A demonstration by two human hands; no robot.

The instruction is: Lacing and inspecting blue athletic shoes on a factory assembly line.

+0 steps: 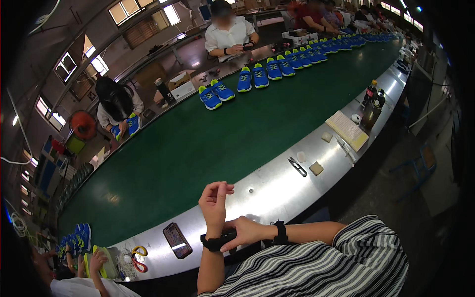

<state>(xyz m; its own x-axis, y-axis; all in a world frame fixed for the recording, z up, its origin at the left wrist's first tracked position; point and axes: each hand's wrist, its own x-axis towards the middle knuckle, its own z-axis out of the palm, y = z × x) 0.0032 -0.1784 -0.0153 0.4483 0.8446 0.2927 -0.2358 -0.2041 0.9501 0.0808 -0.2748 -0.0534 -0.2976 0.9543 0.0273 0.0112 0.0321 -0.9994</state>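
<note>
My left hand (213, 200) is raised over the metal ledge, fingers curled in with the thumb against them; nothing shows in it. Round my left wrist sits a black wristband (213, 243) bearing a dark block. My right hand (243, 230) reaches across and closes on this wristband, its thumb pressed over the front. Another black band (280, 232) circles my right wrist. A phone (176, 241) lies on the ledge left of my hands. To their right lie thread snips (297, 167) and small pale blocks (316, 169).
Beyond the metal ledge (267, 198) runs a green conveyor belt (173, 158), with blue shoes (260, 75) lined along its far side. Scissors (140, 251) and tangled cord lie left; a notepad (348, 129) and bottles (370, 94) stand right. Co-workers sit opposite and at lower left.
</note>
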